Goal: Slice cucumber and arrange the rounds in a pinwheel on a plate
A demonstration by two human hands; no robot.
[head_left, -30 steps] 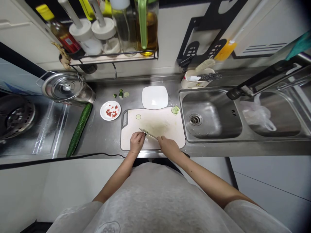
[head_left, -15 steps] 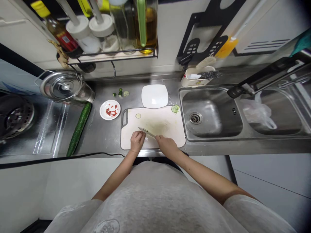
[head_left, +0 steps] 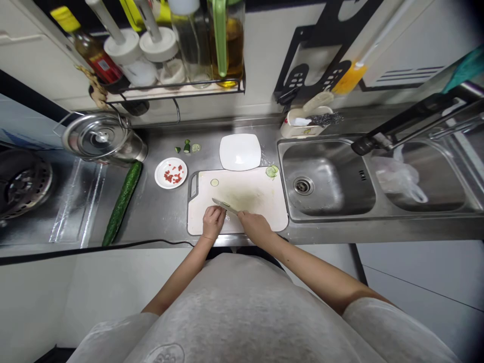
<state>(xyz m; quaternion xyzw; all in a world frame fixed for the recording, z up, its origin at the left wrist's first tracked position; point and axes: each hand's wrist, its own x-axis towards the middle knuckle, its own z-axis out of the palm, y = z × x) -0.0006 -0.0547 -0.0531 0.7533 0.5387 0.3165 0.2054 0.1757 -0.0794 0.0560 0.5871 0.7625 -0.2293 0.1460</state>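
Sliding leftward, the right hand (head_left: 256,228) carried the knife (head_left: 224,205) along.

A whole dark green cucumber (head_left: 121,202) lies slanted on the steel counter (head_left: 159,212), beside a small round white dish of red bits (head_left: 171,173) and a lidded steel pot (head_left: 99,137). An empty square white plate (head_left: 240,151) sits near the double steel sink (head_left: 328,207). A wire rack of bottles (head_left: 170,85) hangs above.

Home kitchen: steel sink (head_left: 325,209), hob (head_left: 22,184), oil bottles (head_left: 227,45).
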